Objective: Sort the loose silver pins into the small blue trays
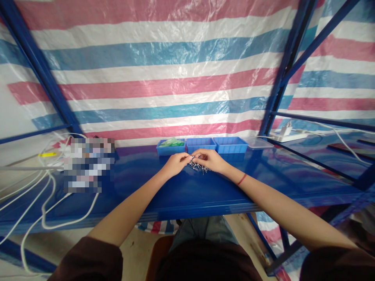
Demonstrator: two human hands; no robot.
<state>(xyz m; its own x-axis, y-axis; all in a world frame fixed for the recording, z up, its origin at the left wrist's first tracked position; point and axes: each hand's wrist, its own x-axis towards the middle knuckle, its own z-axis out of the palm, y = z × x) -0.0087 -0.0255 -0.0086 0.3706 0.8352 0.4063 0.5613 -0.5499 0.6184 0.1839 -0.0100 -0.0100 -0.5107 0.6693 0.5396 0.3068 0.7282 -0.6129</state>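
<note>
A small pile of shiny metal parts (202,168), perhaps screws or pins, lies on the blue table top between my hands. My left hand (176,164) reaches in from the left, its thumb and fingers pinched on a small metal part at the pile's edge. From the right comes my right hand (214,160), curled over the pile, thumb and fingertips closed near the left fingertips. What lies inside its fingers is mostly hidden. Just behind the hands stand a blue bin with green packets (171,147), a middle blue bin (191,146) and a right blue bin (231,146).
A clear plastic lid (259,143) lies right of the bins. Farther right is a white power strip (288,134). White cables (48,195) loop over the table's left side, near a blurred-out heap (89,164). Blue metal posts (281,89) frame a striped sheet (175,89).
</note>
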